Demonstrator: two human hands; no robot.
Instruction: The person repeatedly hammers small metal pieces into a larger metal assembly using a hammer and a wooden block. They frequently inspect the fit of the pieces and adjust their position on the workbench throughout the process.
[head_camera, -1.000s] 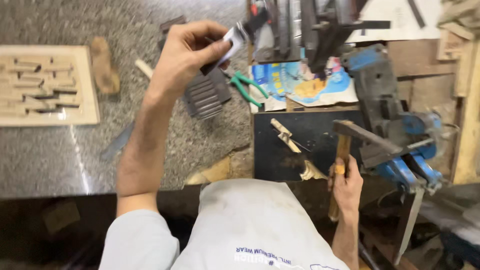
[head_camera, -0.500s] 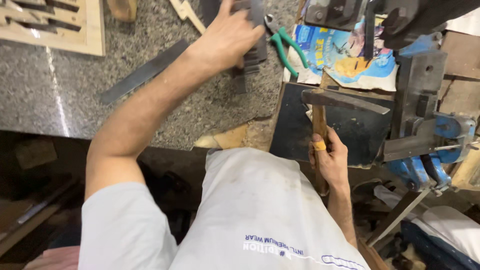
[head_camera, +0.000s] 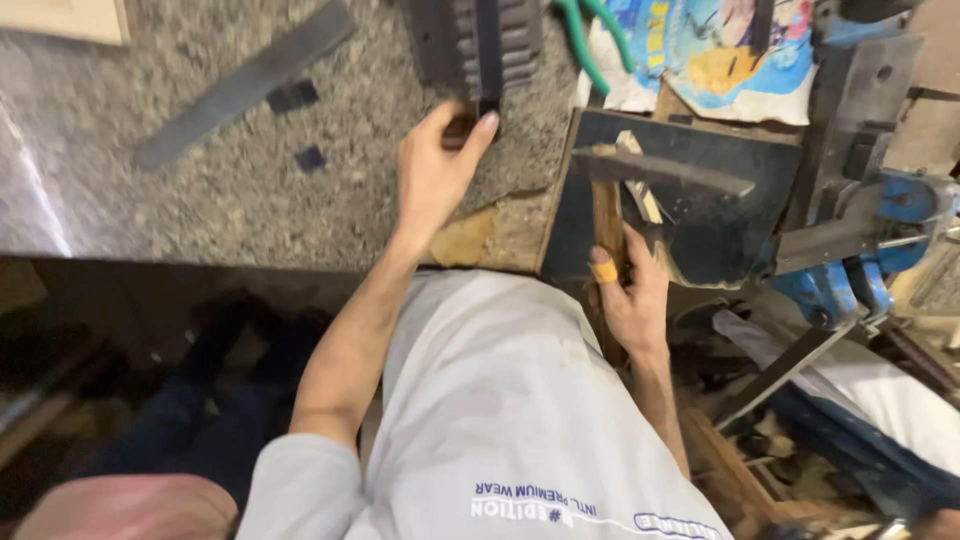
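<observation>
A workshop: blue bench vise (head_camera: 850, 210), hammer (head_camera: 640, 180), pliers (head_camera: 590, 40), granite worktop (head_camera: 200, 200).

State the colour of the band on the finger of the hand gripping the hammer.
Orange-yellow, on the right hand around the hammer handle; head view.

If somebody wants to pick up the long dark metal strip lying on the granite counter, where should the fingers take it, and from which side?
Probably best near the middle of the long dark metal strip, coming from above, with fingers pinching across its narrow width. It lies flat and slanted on the granite counter, thin and long, so a middle hold should keep it balanced. Its long edges look free; two small dark pieces lie just beside it.
</observation>
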